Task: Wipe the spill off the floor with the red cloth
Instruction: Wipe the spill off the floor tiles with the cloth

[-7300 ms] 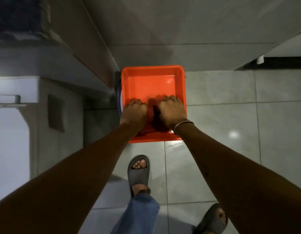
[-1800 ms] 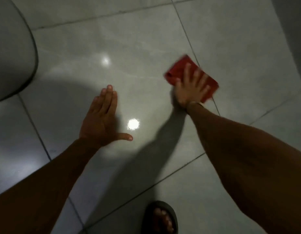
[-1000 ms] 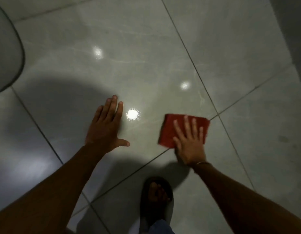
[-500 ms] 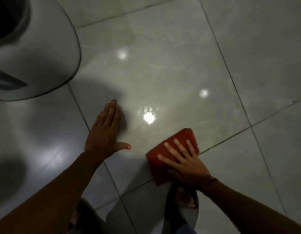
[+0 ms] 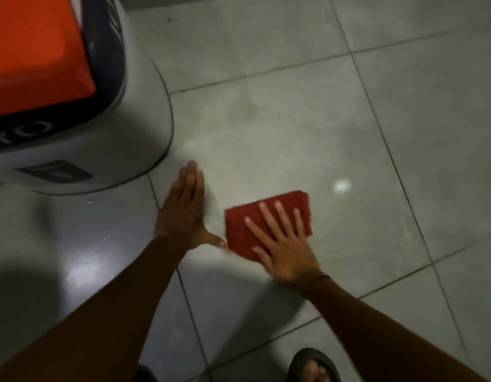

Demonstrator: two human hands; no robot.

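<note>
Head view looks straight down on the red cloth [image 5: 269, 224], folded to a flat rectangle and lying on the tiled floor [image 5: 294, 119] between the two hands. The right hand [image 5: 283, 244] lies on top of it, fingers [image 5: 267, 216] spread and pressing flat, gripping nothing. The left hand [image 5: 185, 210] is planted palm-down on the bare tile just beside the cloth, fingers together, thumb stretched out and nearly touching the cloth's near corner; it looks like a prop for the body.

Judging by its folds and limp edges, the cloth is soft, light and probably damp, so it should slide easily under a flat palm. Pressure through the whole hand suits it better than a pinch, which would bunch it up.

Glossy grey tiles with dark grout lines reflect a ceiling light, and I cannot pick out the spill itself. A rounded white appliance [image 5: 106, 150] carrying an orange tub [image 5: 32, 51] stands at the upper left, close to the left hand. One sandalled foot [image 5: 313, 366] shows at the bottom edge.
</note>
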